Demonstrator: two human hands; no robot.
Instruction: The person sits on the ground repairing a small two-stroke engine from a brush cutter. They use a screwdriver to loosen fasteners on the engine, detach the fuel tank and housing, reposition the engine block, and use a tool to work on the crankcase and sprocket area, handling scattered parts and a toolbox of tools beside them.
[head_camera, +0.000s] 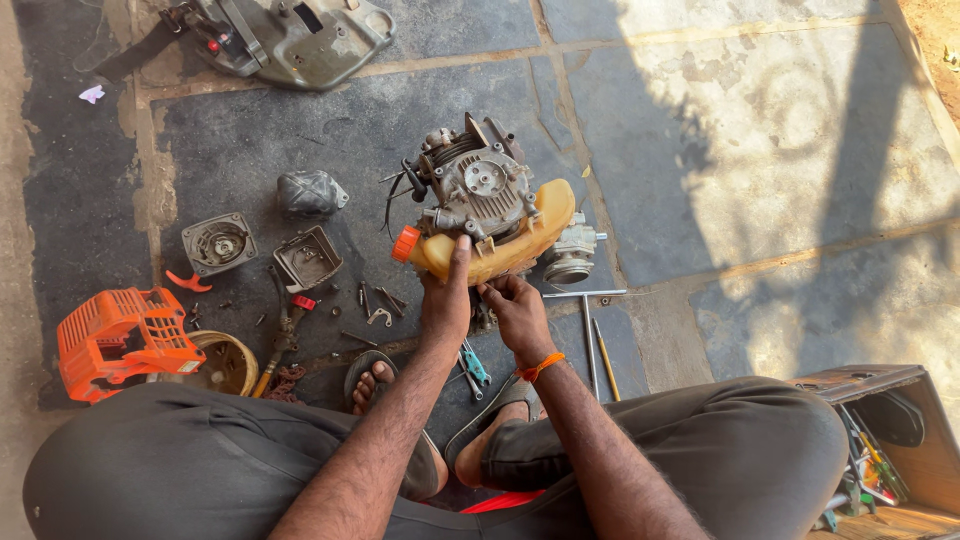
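**Small engine held steady on the stone floor**

Head view: the person sits low on grey paving slabs (760, 130) with knees apart, both arms reaching forward to a small engine (480, 190) that stands on the ground between the feet and the sunlit patch. A yellowed plastic fuel tank (510, 250) with an orange cap (405, 243) wraps the near side of the engine. The left hand (447, 300) lies against the tank, thumb stretched up onto its wall and the other fingers curled underneath. The right hand (515, 312), with an orange thread at the wrist, sits just below the tank edge, fingers bunched together as if pinching something small; the view is too dim there to tell what, if anything, they hold.

To do this well, the left hand should brace the tank firmly so the engine does not rock, while the right works close and square to the underside fixing.

Around them lie an orange plastic cover (120, 335), a grey housing (300, 40), a carburettor-like part (572, 255), a T-handle wrench (587, 320), loose screws (385, 305), and an open toolbox (880, 450) at the right.
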